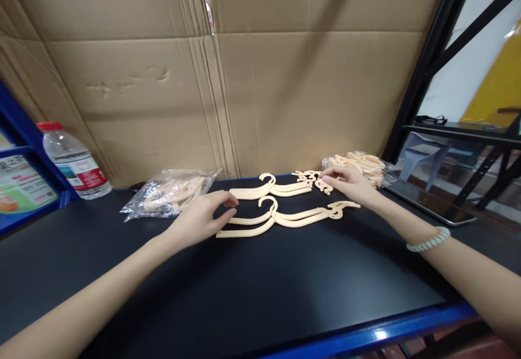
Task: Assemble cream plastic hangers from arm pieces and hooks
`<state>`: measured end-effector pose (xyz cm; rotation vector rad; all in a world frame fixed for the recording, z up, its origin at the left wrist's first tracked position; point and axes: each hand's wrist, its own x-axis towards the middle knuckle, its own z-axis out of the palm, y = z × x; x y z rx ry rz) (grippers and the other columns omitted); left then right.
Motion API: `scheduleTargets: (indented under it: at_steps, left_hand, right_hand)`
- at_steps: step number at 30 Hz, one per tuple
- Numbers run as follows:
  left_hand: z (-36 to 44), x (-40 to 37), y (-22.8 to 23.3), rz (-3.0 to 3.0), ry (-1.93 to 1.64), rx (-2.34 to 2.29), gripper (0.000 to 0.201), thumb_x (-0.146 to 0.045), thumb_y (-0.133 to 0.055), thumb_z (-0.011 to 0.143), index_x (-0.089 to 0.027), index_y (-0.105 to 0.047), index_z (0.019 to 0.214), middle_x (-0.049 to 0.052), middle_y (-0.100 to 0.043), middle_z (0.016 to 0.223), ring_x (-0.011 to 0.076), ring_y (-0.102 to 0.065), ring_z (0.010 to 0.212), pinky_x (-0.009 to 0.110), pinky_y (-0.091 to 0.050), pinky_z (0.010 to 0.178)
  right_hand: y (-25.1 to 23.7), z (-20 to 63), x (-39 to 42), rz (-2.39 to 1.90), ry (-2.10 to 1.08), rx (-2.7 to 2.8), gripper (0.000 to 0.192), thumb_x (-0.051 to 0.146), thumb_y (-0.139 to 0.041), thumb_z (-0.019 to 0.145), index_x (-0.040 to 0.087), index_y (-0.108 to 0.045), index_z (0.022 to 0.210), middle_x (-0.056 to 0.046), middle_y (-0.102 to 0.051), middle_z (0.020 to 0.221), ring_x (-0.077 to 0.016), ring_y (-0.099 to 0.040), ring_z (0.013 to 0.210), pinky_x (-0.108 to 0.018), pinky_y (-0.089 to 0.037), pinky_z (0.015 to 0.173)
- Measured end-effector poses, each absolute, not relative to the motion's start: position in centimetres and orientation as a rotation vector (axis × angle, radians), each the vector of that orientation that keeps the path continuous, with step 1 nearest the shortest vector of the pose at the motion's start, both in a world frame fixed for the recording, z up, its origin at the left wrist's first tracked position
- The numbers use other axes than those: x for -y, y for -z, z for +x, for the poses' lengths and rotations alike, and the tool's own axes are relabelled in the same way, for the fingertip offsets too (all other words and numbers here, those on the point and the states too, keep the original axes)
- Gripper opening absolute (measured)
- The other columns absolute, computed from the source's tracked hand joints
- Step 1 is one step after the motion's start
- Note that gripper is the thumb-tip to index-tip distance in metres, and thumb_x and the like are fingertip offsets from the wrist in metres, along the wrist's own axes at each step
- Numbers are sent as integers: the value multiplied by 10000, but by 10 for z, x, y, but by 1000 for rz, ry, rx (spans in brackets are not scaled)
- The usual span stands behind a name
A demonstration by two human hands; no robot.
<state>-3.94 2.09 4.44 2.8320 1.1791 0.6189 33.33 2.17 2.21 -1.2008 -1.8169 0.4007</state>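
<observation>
A cream-coloured plastic clothes hanger (301, 220) with folding double arms lies on the black tabletop, and a small flat looped piece (336, 209) sits at its right end. My left hand (199, 218) is curved beside this hanger's left end, thumb and fingers apart; whether the thumb touches it I cannot tell. Behind it lies a second hanger (252, 191) of the same kind. My right hand (352, 184) reaches over a loose pile of small cream-coloured pieces (305, 177), its fingertips at the pile's right side and thumb apart from the fingers.
A clear bag of cream-coloured parts (171, 190) lies at left, another bag (362, 163) behind my right hand. A water bottle (75, 161) stands far left. A dark flat tablet-like device (431, 204) lies at right. Cardboard (260, 87) walls off the back; a blue edge (366, 334) runs along the front.
</observation>
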Motion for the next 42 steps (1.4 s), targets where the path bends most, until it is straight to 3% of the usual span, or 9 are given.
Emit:
scheduleTargets:
  at_steps: [6, 26, 31, 36, 42]
  left_hand:
    - [-37, -19, -45, 2803, -361, -934, 207, -361, -580, 842, -194, -600, 965, 37, -640, 978, 194, -598, 913, 301, -463, 807]
    - [-45, -23, -49, 2744, -334, -957, 138, -282, -581, 802, -198, -641, 894, 23, -660, 881, 181, -617, 803, 273, -469, 713]
    - [-42, -26, -38, 2703, -619, -983, 272, -342, -583, 814, -206, -587, 1051, 55, -656, 1009, 197, -621, 867, 304, -512, 727]
    - [-35, -31, -18, 2618, -908, -1047, 214, -325, -541, 838, -203, -589, 1006, 54, -660, 994, 204, -623, 910, 361, -527, 794]
    - [-33, -38, -7, 2458, -1144, -1151, 195, -347, -513, 863, -193, -606, 939, 39, -674, 898, 192, -648, 838, 345, -541, 770]
  right_hand:
    - [-17, 339, -27, -1269, -375, 1841, 307, 472, -564, 817, 178, -645, 779, -43, -630, 751, -180, -544, 687, -310, -401, 618]
    - [-11, 347, -35, -1399, -171, 1738, 292, 428, -554, 776, 169, -668, 703, -39, -666, 657, -168, -572, 594, -282, -441, 565]
    - [-7, 349, -38, -1406, -108, 1738, 260, 378, -533, 794, 170, -682, 752, -54, -704, 733, -183, -619, 642, -295, -479, 601]
    - [-2, 350, -41, -1401, -51, 1824, 194, 283, -539, 791, 177, -699, 819, -61, -727, 815, -198, -655, 728, -316, -508, 675]
    - [-2, 344, -44, -1382, 14, 2008, 205, 250, -536, 825, 194, -706, 926, -61, -728, 870, -201, -646, 715, -337, -514, 662]
